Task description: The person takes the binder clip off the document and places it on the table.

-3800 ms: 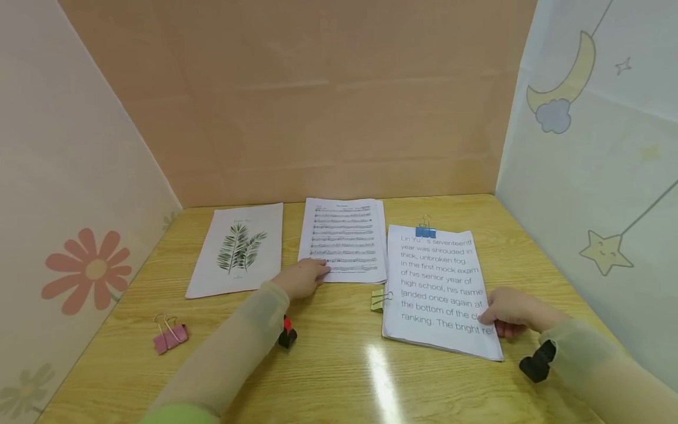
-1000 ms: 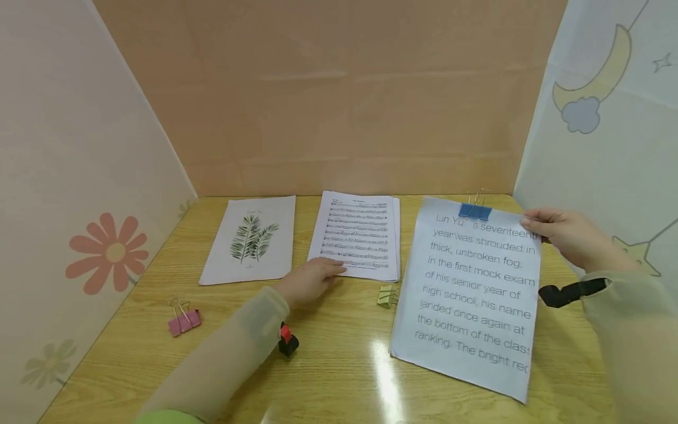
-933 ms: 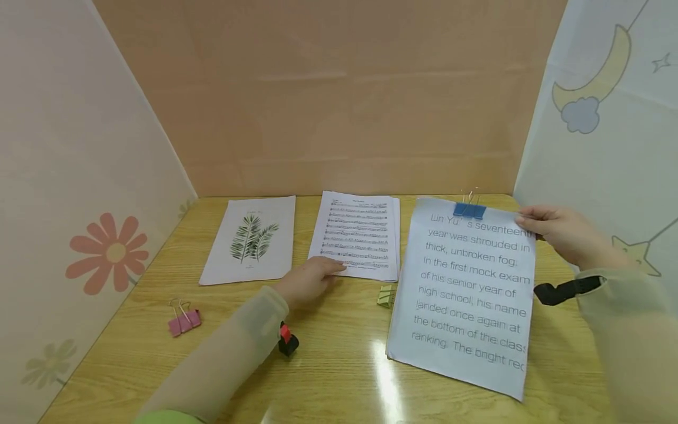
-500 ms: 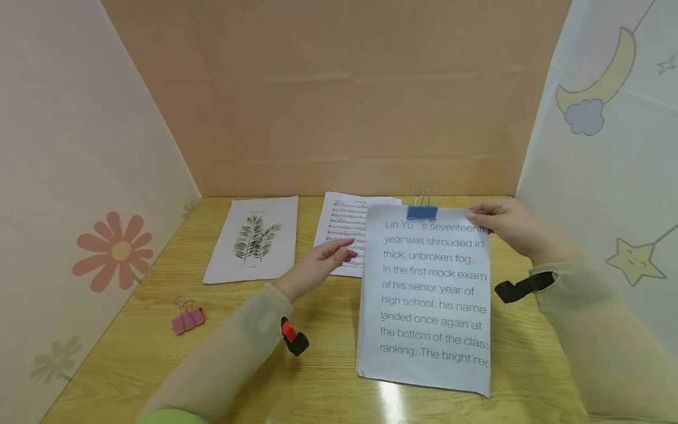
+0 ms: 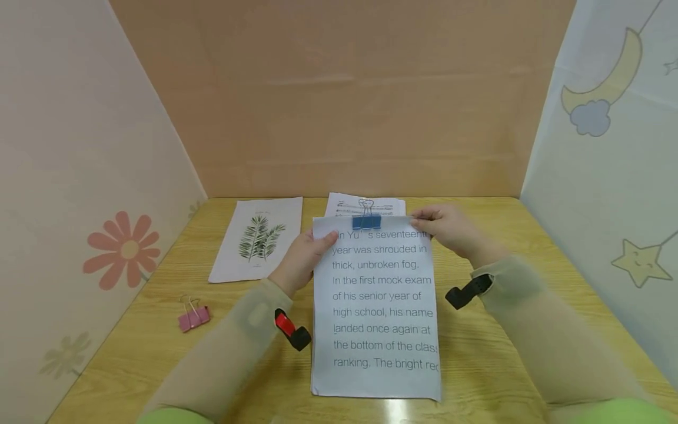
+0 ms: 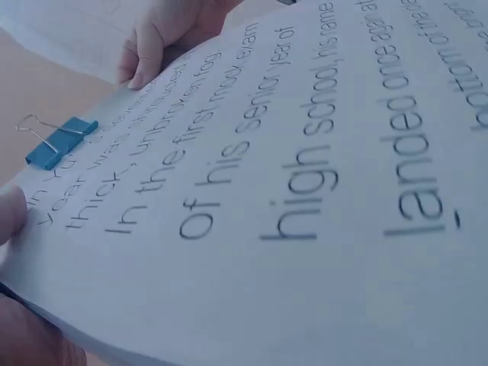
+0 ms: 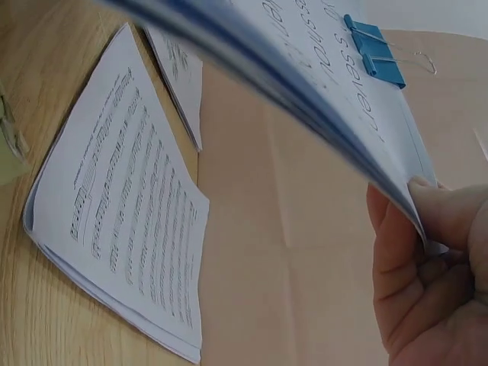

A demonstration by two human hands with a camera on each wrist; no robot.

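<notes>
A stack of printed sheets is held up above the table, its large text facing me. Along its top edge sits a blue binder clip, wire handles pointing up. My left hand pinches the stack near its upper left corner, thumb over the front. At the upper right corner, my right hand pinches the sheets between thumb and fingers. In the right wrist view the right thumb lies on the printed face, and the layered sheet edges show. Behind, the sheet music is mostly covered in the head view.
Paper with a green fern picture lies at the back left of the wooden table. A pink binder clip rests at the front left. A yellow-green object shows at the right wrist view's edge. Walls enclose the table.
My right hand moves from the stack's lower right edge to its top corner, lifts it and carries it left. My left hand leaves the sheet music and takes the stack's left edge.
</notes>
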